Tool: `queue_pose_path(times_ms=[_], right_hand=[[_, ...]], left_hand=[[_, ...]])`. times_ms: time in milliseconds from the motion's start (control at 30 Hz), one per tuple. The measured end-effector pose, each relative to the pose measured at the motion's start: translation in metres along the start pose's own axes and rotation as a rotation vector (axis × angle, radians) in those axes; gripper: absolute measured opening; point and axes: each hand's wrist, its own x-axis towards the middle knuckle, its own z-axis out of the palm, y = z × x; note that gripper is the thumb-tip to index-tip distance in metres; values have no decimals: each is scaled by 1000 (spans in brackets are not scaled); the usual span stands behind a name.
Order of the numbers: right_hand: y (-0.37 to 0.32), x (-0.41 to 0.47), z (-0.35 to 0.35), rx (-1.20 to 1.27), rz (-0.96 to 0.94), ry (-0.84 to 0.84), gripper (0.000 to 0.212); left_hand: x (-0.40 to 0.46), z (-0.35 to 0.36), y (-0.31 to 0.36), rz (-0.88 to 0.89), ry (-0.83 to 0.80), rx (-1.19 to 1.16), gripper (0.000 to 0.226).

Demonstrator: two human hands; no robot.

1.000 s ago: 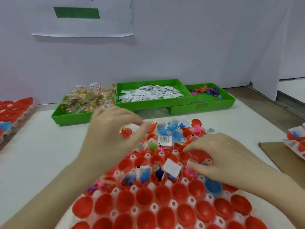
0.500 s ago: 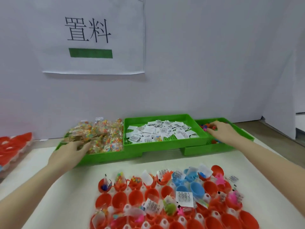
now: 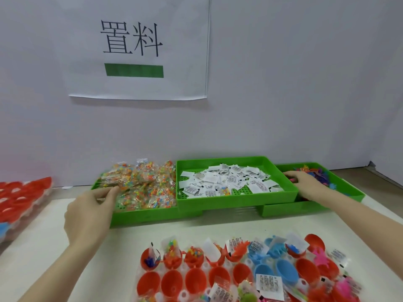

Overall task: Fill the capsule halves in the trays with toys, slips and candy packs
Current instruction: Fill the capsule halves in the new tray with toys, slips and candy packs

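Capsule halves (image 3: 220, 276), red and blue, fill a tray near on the white desk (image 3: 54, 247). Beyond, left hand (image 3: 89, 216) pinches a candy pack (image 3: 122, 188); right hand (image 3: 307, 186) closes on toys (image 3: 318, 177), grip unclear.

On the white paper sign (image 3: 139, 49) taped to the wall ahead of you, two large black characters read 置料, with a solid green bar beneath. The paper slips (image 3: 229, 182) carry printing too small for you to read.
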Motion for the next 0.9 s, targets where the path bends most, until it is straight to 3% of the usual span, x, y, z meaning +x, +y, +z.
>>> queue_pose_path(times_ms=[133,400,467,567,800,900], right_hand=[[-6,0,0,-48,16,-83,33],[1,1,-6,28,127,124,13],[4,1,-10,27,136,210,17],[6,1,-14,7,183,211,29],[6,-3,-14,-56,159,192,29],[4,-6,-17,-130,147,258,32]], left_hand=[[-22,-16,12,0,-30,-347,17],[-37,-47,38,7,-135,-637,14],[-39,-51,44,-1,-150,-703,9],[-43,-52,50,7,-156,-746,8],[-50,-42,52,-7,-197,-752,5],[-50,-41,52,8,-198,-732,8]])
